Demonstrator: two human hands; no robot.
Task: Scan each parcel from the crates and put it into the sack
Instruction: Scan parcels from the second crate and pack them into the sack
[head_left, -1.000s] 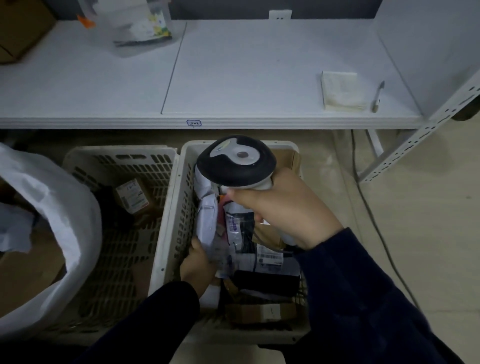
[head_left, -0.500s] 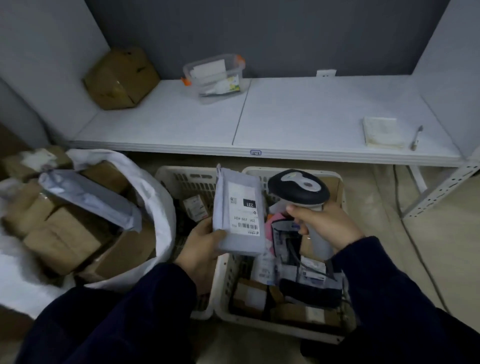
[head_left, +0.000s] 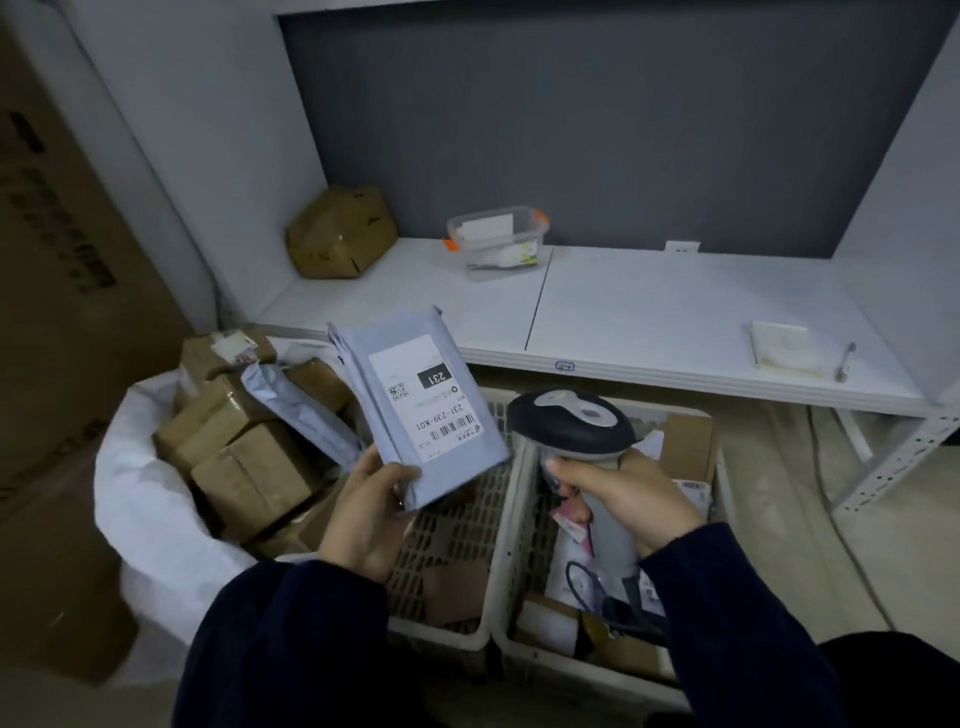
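My left hand (head_left: 366, 512) grips the lower edge of a grey poly-mailer parcel (head_left: 418, 410), held upright with its white label facing me. To its right my right hand (head_left: 631, 501) holds the handle of a black and grey barcode scanner (head_left: 574, 423), whose head sits beside the parcel's lower right corner. Below stand two white plastic crates: the left crate (head_left: 470, 525) shows mostly bare mesh floor, the right crate (head_left: 722, 467) holds several parcels. The white sack (head_left: 150, 499) at left is full of cardboard boxes and a grey mailer.
A low white shelf (head_left: 649, 306) runs behind the crates, carrying a brown box (head_left: 340, 231), a clear tub with orange clips (head_left: 496, 241), a notepad (head_left: 787, 345) and a pen (head_left: 844, 361). Large cardboard cartons (head_left: 57, 291) stand at far left. A cable lies on the floor at right.
My left hand lifted the grey parcel out of the right crate and carried it up and leftward. The scanner rose beside it. My view tilted upward, showing the sack and the back wall.
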